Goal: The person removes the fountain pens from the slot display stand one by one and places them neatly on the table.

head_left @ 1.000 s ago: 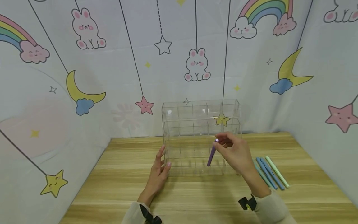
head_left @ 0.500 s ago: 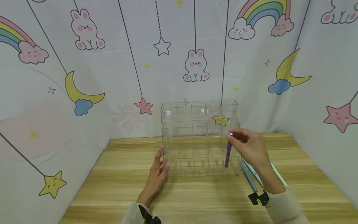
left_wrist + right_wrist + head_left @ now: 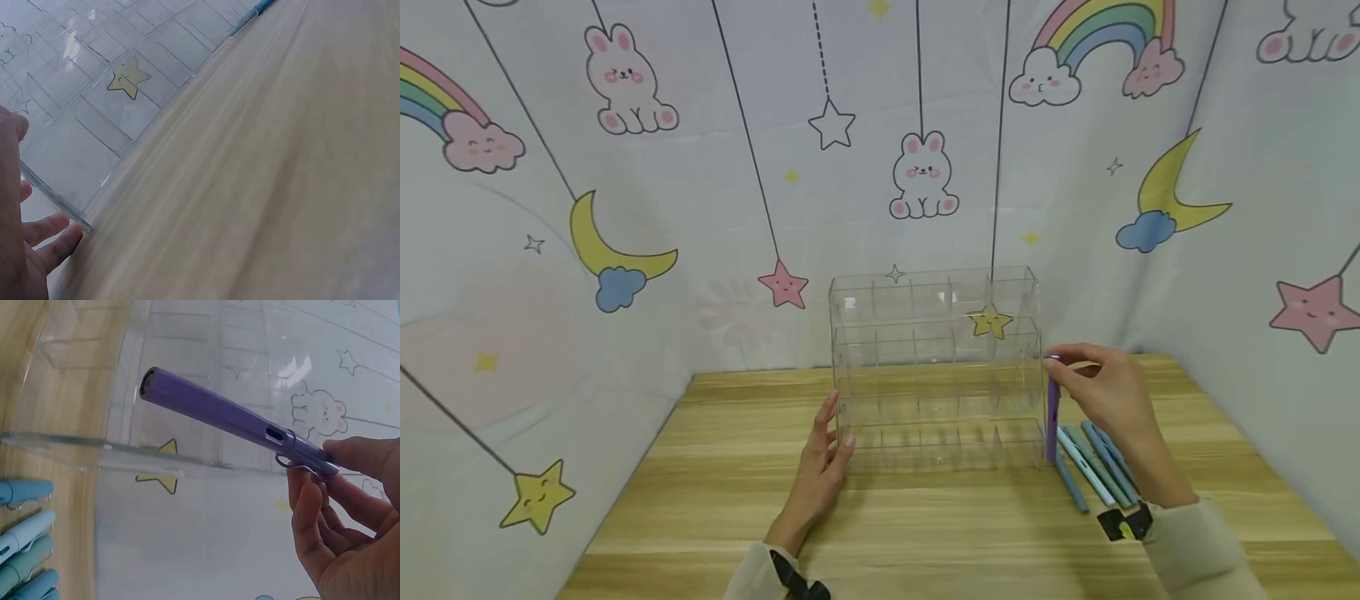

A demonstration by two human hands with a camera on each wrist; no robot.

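Note:
A clear acrylic rack [image 3: 936, 379] with tiers of small compartments stands on the table in front of the backdrop. My left hand [image 3: 820, 467] rests against its left side, fingertips at the lower corner in the left wrist view. Thumb and fingers of my right hand [image 3: 1108, 396] pinch a purple pen [image 3: 212, 412] by its clip end. The pen hangs nearly upright just outside the rack's right side in the head view. Its other end points down, above the table near several blue and green pens [image 3: 1086, 462] lying side by side.
The wood-grain table [image 3: 925, 533] stretches in front of the rack and to both sides. Behind it hangs a pale cloth [image 3: 722, 208] printed with rabbits, stars and moons, and cloth walls also close off the left and right.
My right hand has carried the purple pen rightward, from in front of the rack to beyond its right side, and the pen has become more upright. My left hand stays at the rack.

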